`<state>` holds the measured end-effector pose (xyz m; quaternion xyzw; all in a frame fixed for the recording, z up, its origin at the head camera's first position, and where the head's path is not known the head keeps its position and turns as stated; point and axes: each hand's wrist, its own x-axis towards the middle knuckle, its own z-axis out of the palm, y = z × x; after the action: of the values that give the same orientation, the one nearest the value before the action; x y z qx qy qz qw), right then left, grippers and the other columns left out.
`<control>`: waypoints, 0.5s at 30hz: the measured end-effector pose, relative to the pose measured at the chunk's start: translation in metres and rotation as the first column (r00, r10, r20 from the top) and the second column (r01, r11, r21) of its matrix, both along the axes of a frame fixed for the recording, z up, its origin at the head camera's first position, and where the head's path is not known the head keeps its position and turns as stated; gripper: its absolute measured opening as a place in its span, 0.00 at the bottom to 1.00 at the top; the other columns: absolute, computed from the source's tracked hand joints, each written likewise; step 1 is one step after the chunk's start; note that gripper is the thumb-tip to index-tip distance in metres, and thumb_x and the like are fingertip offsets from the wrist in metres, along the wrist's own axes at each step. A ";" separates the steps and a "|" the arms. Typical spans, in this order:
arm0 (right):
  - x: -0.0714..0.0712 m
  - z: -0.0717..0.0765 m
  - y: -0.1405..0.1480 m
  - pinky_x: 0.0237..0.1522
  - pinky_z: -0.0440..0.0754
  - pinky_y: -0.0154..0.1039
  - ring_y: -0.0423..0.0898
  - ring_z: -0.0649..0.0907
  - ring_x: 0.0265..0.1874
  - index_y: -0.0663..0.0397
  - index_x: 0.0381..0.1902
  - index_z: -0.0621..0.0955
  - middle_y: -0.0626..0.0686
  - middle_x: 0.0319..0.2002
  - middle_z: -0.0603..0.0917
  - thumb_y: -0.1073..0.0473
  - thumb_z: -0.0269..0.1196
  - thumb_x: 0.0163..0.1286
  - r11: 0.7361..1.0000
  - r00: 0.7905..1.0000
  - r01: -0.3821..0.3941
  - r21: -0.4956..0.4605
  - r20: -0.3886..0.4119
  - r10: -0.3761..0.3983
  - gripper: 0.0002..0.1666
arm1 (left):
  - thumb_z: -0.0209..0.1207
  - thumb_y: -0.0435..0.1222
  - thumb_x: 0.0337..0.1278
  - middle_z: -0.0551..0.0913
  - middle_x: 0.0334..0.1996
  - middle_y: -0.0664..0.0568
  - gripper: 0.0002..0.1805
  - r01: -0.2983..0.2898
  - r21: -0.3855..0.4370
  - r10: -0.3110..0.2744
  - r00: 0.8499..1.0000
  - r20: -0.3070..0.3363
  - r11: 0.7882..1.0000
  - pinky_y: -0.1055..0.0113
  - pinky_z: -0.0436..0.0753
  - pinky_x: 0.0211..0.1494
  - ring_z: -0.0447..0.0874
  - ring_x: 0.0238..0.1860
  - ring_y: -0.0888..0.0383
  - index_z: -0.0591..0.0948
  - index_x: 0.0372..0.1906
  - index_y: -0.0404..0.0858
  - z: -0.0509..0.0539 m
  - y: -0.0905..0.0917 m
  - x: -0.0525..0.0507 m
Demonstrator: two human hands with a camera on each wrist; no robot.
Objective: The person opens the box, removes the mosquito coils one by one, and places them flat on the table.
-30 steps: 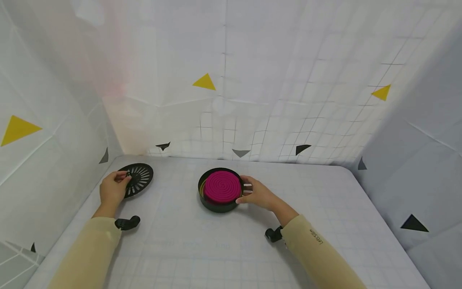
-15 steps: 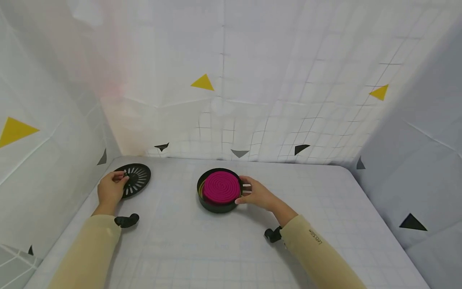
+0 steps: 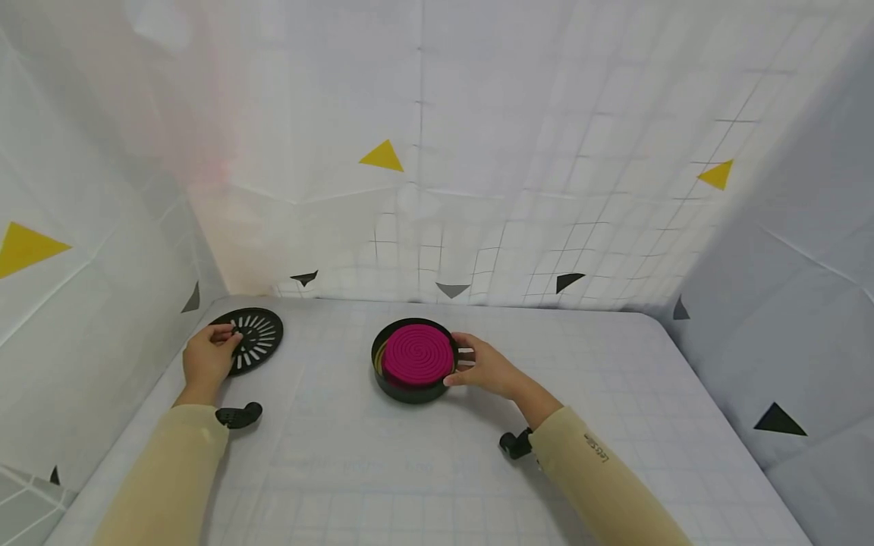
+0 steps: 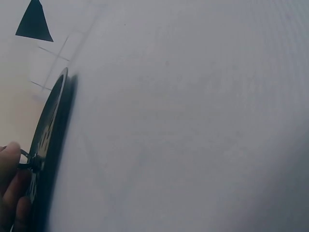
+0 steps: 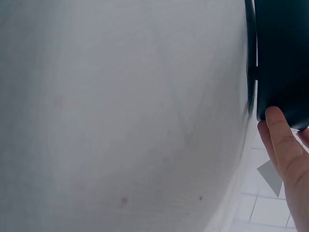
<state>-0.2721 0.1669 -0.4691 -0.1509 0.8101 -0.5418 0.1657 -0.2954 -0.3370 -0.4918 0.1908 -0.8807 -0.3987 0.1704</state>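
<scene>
At the left back of the table, my left hand (image 3: 207, 356) pinches the small wire ring (image 4: 23, 159) at the centre of a round black slotted lid (image 3: 262, 339). The left wrist view has this lid (image 4: 52, 113) edge-on, close to the white surface; whether it touches cannot be told. Near the middle sits a round black mosquito coil tin (image 3: 410, 394) without a cover. A magenta mosquito coil (image 3: 418, 355) fills it, with a yellowish edge at its left. My right hand (image 3: 488, 368) grips the tin's right side, thumb at the near rim, fingers behind. Those fingers (image 5: 277, 125) touch its dark wall in the right wrist view.
The table (image 3: 369, 478) has a white cover with a faint grid. White sheets with yellow (image 3: 384, 156) and black triangles (image 3: 781, 419) stand at the back and both sides. Each wrist wears a small black camera (image 3: 239, 415).
The head view has shifted slightly. My left hand and the lid sit a little further left, and the lid looks slightly flatter. The right hand and tin stay nearly still.
</scene>
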 end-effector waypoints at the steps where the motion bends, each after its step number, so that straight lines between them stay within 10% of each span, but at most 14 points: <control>1: 0.000 0.000 0.000 0.64 0.75 0.44 0.59 0.70 0.69 0.61 0.76 0.60 0.60 0.74 0.64 0.64 0.78 0.54 1.000 1.000 -0.001 0.000 -0.001 0.001 0.57 | 0.61 0.38 0.69 0.83 0.49 0.40 0.18 0.001 0.002 -0.001 1.000 0.002 1.000 0.70 0.71 0.42 0.79 0.48 0.51 0.81 0.57 0.33 0.000 0.000 0.000; 15: 0.001 0.001 0.000 0.62 0.76 0.43 0.58 0.72 0.68 0.60 0.75 0.61 0.59 0.73 0.65 0.61 0.79 0.53 1.000 1.000 0.008 0.022 -0.020 -0.008 0.57 | 0.62 0.40 0.69 0.83 0.50 0.40 0.19 0.038 -0.025 -0.038 0.999 0.010 0.999 0.69 0.72 0.42 0.80 0.46 0.51 0.81 0.57 0.33 0.001 -0.001 0.002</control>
<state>-0.2706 0.1667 -0.4682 -0.1511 0.8183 -0.5319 0.1571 -0.2939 -0.3385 -0.4912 0.1739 -0.8899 -0.3898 0.1608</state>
